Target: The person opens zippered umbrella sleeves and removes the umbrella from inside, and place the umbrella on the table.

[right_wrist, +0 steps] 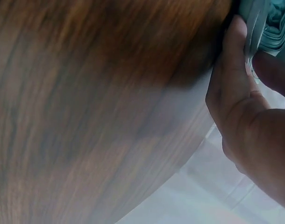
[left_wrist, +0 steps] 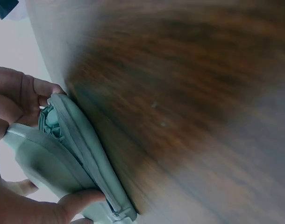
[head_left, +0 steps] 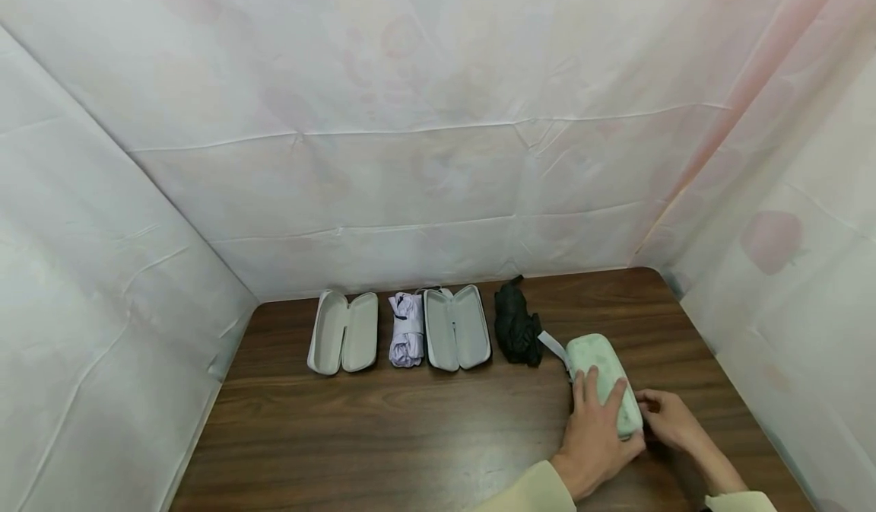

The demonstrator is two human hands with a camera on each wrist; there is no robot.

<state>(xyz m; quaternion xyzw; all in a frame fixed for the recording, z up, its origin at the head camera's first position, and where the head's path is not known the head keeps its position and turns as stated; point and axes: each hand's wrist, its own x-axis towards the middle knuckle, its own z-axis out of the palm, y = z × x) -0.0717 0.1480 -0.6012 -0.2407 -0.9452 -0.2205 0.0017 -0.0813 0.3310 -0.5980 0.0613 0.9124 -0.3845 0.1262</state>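
A mint-green zip case [head_left: 597, 351] lies at the right of the table, slanted, with a pale strap [head_left: 553, 346] at its far left corner. In the left wrist view its two halves stand partly apart at one end, and folded green fabric [left_wrist: 51, 122] shows in the gap. My left hand [head_left: 592, 437] grips the case from above, fingers spread over the lid and thumb at the near end. At the right edge, my right hand [head_left: 674, 422] pinches the lower half's rim, forefinger outside and thumb on the fabric side in the right wrist view.
Along the back of the brown wooden table [head_left: 383, 436] lie an opened grey case [head_left: 359, 333], a lilac fabric bundle [head_left: 407, 329], a second opened grey case [head_left: 472, 328] and a black fabric bundle [head_left: 515, 325]. White printed sheets [head_left: 411, 177] hang around three sides.
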